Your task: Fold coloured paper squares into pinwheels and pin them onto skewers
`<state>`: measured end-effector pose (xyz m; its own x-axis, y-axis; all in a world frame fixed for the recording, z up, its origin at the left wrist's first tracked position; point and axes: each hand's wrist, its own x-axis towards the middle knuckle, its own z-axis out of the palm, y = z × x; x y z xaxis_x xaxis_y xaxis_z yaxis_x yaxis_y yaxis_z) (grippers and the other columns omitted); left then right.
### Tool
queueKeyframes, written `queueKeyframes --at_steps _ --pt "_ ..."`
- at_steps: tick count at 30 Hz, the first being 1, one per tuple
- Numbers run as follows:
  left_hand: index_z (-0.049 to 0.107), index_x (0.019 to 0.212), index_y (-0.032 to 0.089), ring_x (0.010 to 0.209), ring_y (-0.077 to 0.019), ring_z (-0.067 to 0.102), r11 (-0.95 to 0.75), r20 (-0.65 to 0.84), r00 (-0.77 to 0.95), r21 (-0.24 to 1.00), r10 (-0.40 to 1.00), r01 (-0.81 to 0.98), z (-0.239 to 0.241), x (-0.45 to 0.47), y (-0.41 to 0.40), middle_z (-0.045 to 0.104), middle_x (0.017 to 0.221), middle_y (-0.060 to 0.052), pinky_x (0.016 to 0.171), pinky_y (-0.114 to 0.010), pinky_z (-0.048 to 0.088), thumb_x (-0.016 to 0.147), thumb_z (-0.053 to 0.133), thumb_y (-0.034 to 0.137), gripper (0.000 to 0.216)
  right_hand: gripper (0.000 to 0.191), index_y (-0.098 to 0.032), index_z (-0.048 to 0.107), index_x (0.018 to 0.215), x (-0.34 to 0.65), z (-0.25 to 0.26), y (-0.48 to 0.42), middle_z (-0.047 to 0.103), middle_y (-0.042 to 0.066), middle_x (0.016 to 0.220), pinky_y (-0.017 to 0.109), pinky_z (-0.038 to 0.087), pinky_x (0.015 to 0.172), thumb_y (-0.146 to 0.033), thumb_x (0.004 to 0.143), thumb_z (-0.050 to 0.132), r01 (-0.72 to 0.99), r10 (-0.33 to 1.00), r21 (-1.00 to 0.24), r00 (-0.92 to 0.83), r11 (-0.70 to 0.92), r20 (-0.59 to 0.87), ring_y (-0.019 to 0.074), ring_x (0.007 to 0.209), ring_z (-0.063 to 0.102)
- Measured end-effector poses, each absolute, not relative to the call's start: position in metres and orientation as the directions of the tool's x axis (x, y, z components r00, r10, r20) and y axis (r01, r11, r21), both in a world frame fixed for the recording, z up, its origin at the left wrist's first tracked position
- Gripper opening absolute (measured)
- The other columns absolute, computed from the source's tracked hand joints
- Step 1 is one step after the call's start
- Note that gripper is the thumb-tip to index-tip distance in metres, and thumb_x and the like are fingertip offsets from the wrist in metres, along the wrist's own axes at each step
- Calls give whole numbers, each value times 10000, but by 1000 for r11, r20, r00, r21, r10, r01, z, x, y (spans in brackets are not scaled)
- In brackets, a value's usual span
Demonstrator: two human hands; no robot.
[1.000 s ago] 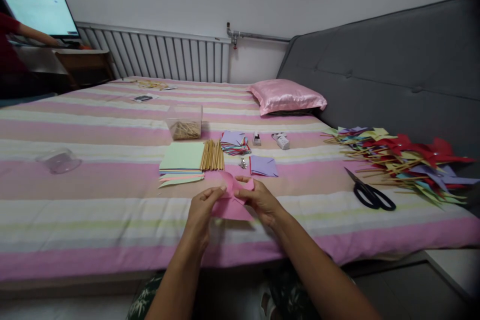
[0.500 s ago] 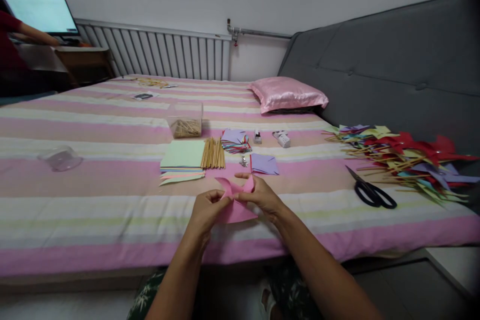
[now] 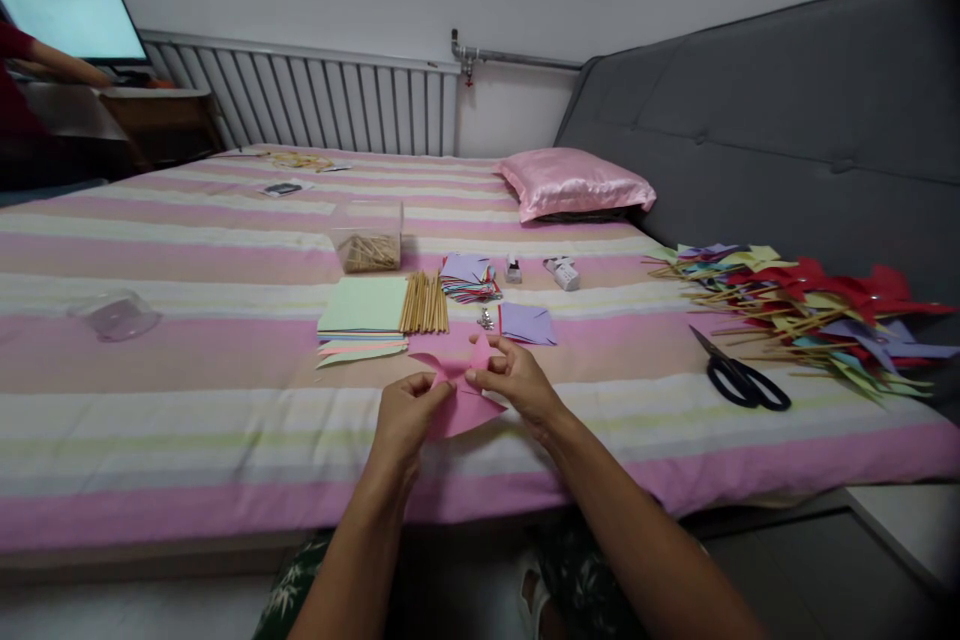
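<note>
Pink paper (image 3: 465,412) turns slightly, its left flap (image 3: 433,363) now toward ten o'clock — left hand (image 3: 403,415) and right hand (image 3: 521,385) each pinch it, thumbs closed down, keeping it bent.

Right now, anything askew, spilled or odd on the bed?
No clear spill or damage. Slightly askew: lower sheets of the paper stack jut unevenly past its near edge; the pinwheels lie in a jumbled heap to the right.
</note>
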<state>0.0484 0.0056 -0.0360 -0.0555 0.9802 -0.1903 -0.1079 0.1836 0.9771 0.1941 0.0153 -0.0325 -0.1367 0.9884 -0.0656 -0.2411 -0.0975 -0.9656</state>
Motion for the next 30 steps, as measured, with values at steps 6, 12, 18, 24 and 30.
queueKeyframes --at_steps 6,12,18,24,30 --pt "556 520 139 484 -76 361 181 -187 -78 980 979 -80 -37 46 6 448 473 54 484 -211 234 538 699 300 217 594 -108 547 1090 199 -31 16 540 -81 517 231 388 562 -302 580 782 -206 1000 -978 -13 -24 -22 97 511 520" --pt "572 514 137 469 -78 377 184 -193 -110 979 975 -86 -36 45 6 462 456 53 477 -211 234 522 707 280 196 534 -123 581 1064 200 -28 17 682 22 647 274 445 621 -332 608 762 -179 996 -984 88 17 1 151 610 615" --pt "599 515 122 455 -86 437 232 -289 -172 928 942 -291 -33 41 10 545 471 30 466 -204 273 435 754 244 213 371 -168 591 963 199 -30 17 661 -14 636 251 480 597 -303 651 739 -191 959 -958 230 213 168 127 572 623" --pt "589 528 146 472 -90 469 205 -317 -226 889 921 -409 -30 31 14 565 497 45 473 -216 315 430 742 238 203 189 -166 650 903 195 -25 5 654 -16 577 226 481 483 -240 729 654 -102 943 -975 -250 198 218 110 453 598" --pt "589 532 146 473 -88 478 244 -379 -205 841 902 -482 -23 30 15 575 511 41 470 -223 332 390 740 190 212 323 -203 675 1054 187 -32 -1 721 46 831 271 538 583 -192 735 620 29 852 -988 -511 149 113 160 663 681"
